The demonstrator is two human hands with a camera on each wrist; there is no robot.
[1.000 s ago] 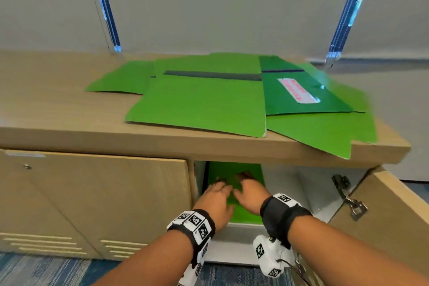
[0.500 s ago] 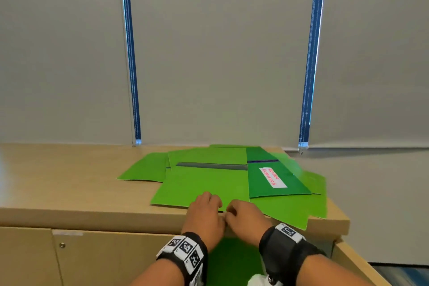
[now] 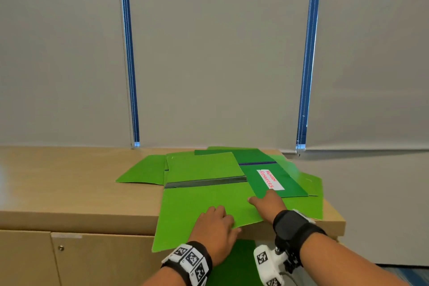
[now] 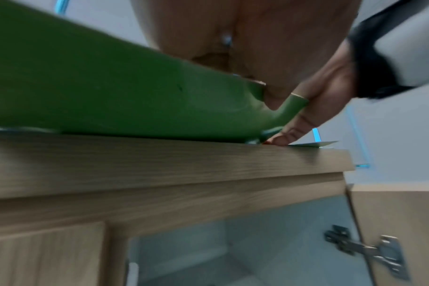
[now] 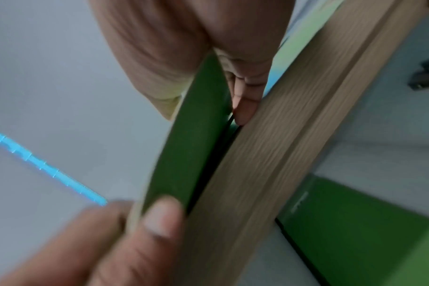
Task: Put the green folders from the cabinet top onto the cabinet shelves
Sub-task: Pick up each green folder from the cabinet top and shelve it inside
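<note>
Green folder [image 3: 209,202] pinched at front edge between both hands' fingers [image 3: 214,212]

Both forearms were bare, no sleeves in the head view. Left hand [image 3: 214,231]: wrist wrapped in a black band [image 3: 204,260] carrying a row of white square tags [image 3: 191,260] printed with black pixel-pattern codes. Right hand [image 3: 269,204]: a wider black strap [image 3: 292,227] round the wrist, plain on top, with a pale tag edge at its far side. Below that strap hung a white moulded camera housing [image 3: 267,262] bearing the same black-and-white code squares, fixed by a small dark bracket; a thin cable trailed from it.
</note>
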